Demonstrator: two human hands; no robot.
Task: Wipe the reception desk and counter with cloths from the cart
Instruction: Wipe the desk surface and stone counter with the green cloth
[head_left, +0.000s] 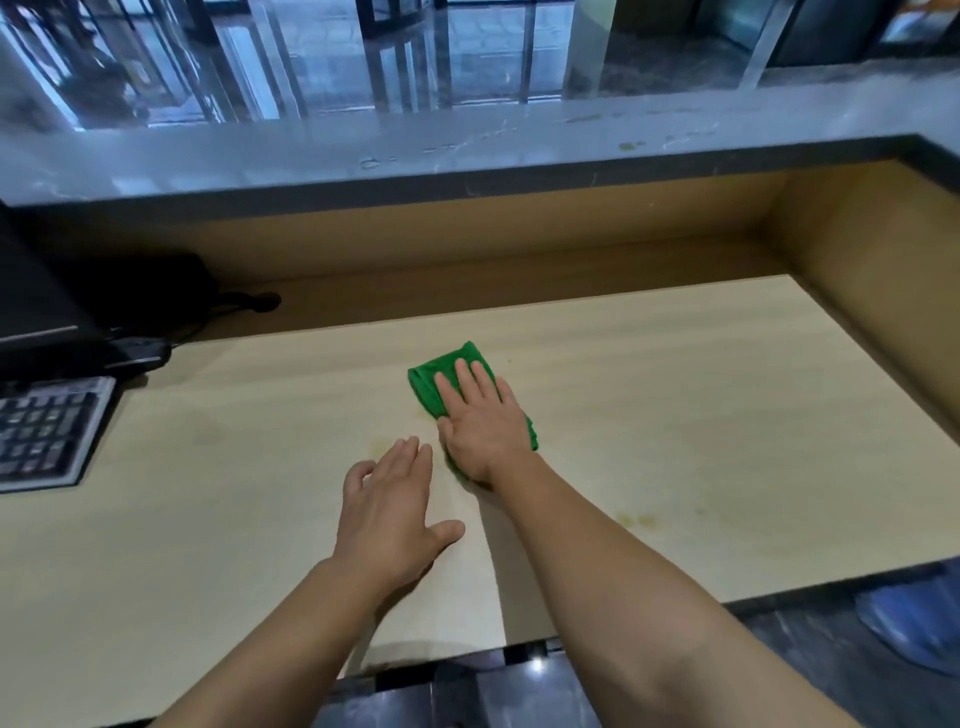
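Pale wood-grain desk (675, 415) fills the near view, with dark glossy floor at its front edge and a blue shoe cover (909, 623) off to the right. Left hand (387, 512) is nearest: palm down, fingers straight and together, holding nothing, low at the desk surface; can't tell if it touches. Yellowish stains (639, 518) mark the desk to the right of the forearms. Just beyond and to the right, the right hand (480, 421) lies flat, fingers straight and slightly spread, pressing down on a folded green cloth (441, 371). The cloth sits mid-desk under that palm, poking out past the fingertips and along the hand's right side. Left fingertips are near the cloth's near-left edge, apart from it. Keyboard (47, 431) at far left of the desk, black equipment (36, 301) with cables behind it. Brown back panel (519, 228) rises further back, topped by the grey stone counter (467, 145), which shows smudges.
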